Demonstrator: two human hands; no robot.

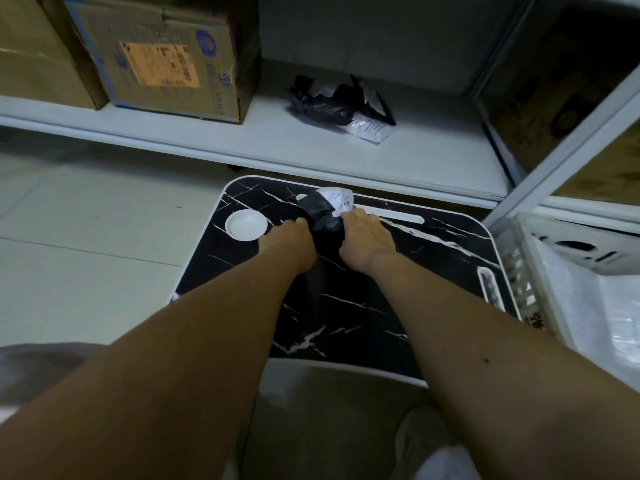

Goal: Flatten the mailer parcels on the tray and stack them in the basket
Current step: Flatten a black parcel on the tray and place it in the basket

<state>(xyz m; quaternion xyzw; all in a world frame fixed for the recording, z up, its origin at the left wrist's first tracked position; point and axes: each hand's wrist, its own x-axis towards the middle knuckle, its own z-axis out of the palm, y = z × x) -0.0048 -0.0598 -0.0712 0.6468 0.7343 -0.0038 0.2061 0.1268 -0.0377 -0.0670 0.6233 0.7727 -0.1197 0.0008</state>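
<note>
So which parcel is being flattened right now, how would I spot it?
Find the black marble-patterned tray below the shelf. At its far edge, both hands press a crumpled black mailer. Unlike the loose black bag on the shelf, it shows a white label and lies between the hands.

A crumpled black mailer parcel (pixel 323 211) with a white printed label lies at the far edge of the black marble-patterned tray (pixel 346 306), with the white slatted basket (pixel 540 289) just right of it.

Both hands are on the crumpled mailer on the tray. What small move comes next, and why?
Probably spread both hands apart and press down: the black mailer on the tray is bunched between left hand and right hand, not flat.
</note>
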